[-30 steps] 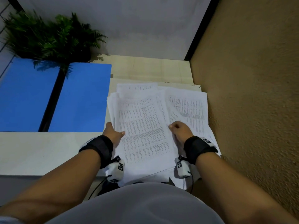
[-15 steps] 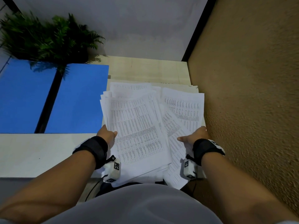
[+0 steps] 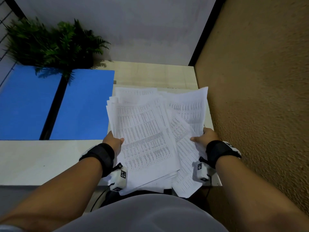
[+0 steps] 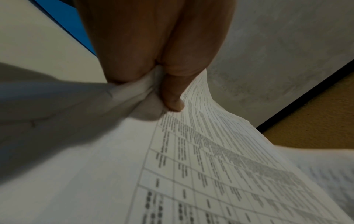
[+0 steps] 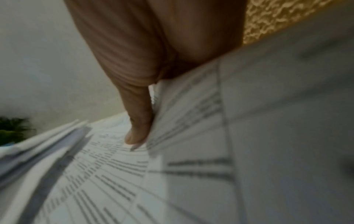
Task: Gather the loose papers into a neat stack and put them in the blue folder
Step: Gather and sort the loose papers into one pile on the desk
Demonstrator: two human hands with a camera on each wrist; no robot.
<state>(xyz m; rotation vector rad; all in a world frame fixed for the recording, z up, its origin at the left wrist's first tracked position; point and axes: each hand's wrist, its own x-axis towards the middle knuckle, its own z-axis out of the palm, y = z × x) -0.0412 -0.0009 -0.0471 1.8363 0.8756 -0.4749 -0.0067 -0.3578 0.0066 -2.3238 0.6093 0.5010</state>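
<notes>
A loose pile of white printed papers (image 3: 147, 131) lies askew on the right part of the desk, its near edge hanging over the front. My left hand (image 3: 113, 141) grips the pile's left edge, thumb on top (image 4: 172, 98) and fingers underneath. My right hand (image 3: 203, 137) grips the right side of the pile, thumb pressed on the sheets (image 5: 137, 128), with the right-hand sheets (image 3: 192, 106) lifted and tilted up. The blue folder (image 3: 50, 104) lies open flat on the desk to the left, a dark spine down its middle.
A green fern plant (image 3: 50, 42) stands behind the folder at the back left. A textured tan wall (image 3: 259, 97) runs close along the right of the papers. A white wall (image 3: 133, 27) closes the back. The pale desk top (image 3: 41, 161) shows at the front left.
My right hand went from resting on top of the pile to its right edge and took hold there. The right-hand sheets have risen and tilted. My left hand stayed on the left edge.
</notes>
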